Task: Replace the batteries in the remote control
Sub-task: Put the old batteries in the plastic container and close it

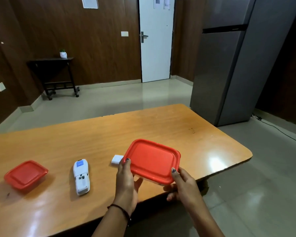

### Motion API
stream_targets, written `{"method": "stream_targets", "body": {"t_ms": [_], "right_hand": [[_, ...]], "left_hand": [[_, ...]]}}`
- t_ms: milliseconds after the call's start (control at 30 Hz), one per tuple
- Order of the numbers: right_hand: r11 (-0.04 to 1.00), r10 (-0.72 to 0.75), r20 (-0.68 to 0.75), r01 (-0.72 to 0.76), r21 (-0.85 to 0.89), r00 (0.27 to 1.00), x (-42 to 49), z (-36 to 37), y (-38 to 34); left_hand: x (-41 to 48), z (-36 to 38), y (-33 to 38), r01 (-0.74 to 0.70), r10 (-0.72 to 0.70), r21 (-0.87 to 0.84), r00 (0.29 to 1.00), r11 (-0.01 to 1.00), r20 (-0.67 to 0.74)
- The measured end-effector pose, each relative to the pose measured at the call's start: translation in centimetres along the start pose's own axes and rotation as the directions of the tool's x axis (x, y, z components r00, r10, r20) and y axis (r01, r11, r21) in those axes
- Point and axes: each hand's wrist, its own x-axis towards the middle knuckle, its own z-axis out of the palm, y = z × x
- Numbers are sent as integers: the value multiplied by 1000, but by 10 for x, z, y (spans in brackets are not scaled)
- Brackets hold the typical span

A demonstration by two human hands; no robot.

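Note:
A white remote control lies on the wooden table, its blue screen at the far end. A small white piece, maybe the battery cover, lies to its right. Both hands hold a red-lidded box tilted above the table's near edge. My left hand grips the box's left side with the thumb on the lid. My right hand grips its near right corner. What the box holds is hidden.
A second red-lidded box stands at the table's left. Beyond the table are a grey fridge, a white door and a small dark side table with a potted plant.

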Motion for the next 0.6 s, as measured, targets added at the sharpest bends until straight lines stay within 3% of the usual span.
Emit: {"method": "stream_targets", "body": {"t_ms": [167,267,367,600], "right_hand": [[996,-74,-276,60,-60,958,116,-41,-2],[987,-128,-353,82,-141,927,213,-66,-7],[982,-142,-360,84,-172,922,309,-86,-20],[993,-47,-287,75,88,957,482,-107,-39]], "left_hand": [[83,59,-7,-119,53,292,973,949,224],[154,111,-11,-154,26,398,951,904,309],[231,160,-22,-150,-4,475,952,867,307],[387,243,-42,-112,-38,475,955,873,295]]}}
